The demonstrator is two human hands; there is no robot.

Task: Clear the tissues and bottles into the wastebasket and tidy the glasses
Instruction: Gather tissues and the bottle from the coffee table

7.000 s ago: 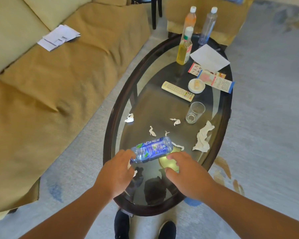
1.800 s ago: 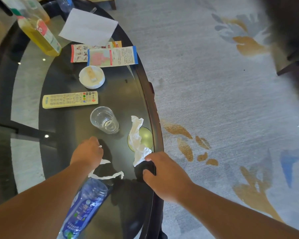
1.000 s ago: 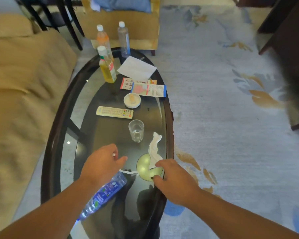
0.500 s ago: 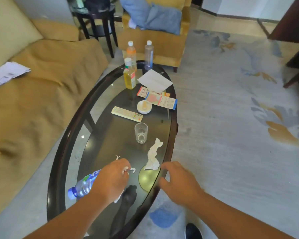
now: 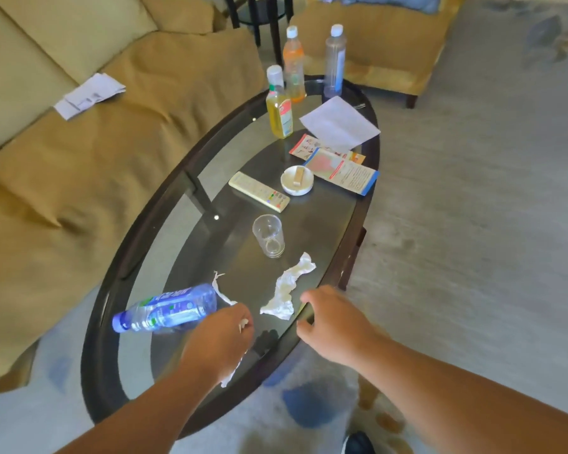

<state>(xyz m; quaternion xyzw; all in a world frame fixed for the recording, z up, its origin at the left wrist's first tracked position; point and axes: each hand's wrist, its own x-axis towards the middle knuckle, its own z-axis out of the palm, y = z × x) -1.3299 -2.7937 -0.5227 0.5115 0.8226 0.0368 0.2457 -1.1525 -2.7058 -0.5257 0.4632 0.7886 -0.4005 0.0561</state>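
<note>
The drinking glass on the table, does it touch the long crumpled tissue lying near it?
Apart. The head view shows a strip of bare dark tabletop between the base of the glass and the upper tip of the tissue.

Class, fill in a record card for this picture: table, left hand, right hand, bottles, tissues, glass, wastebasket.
table: oval, glass top, dark rim
left hand: grips tissue scraps
right hand: open, at the table's near edge
bottles: blue bottle on its side; yellow bottle, orange bottle, clear bottle upright at the far end
tissues: long tissue beside the right hand
glass: upright, mid-table
wastebasket: not in view
</note>
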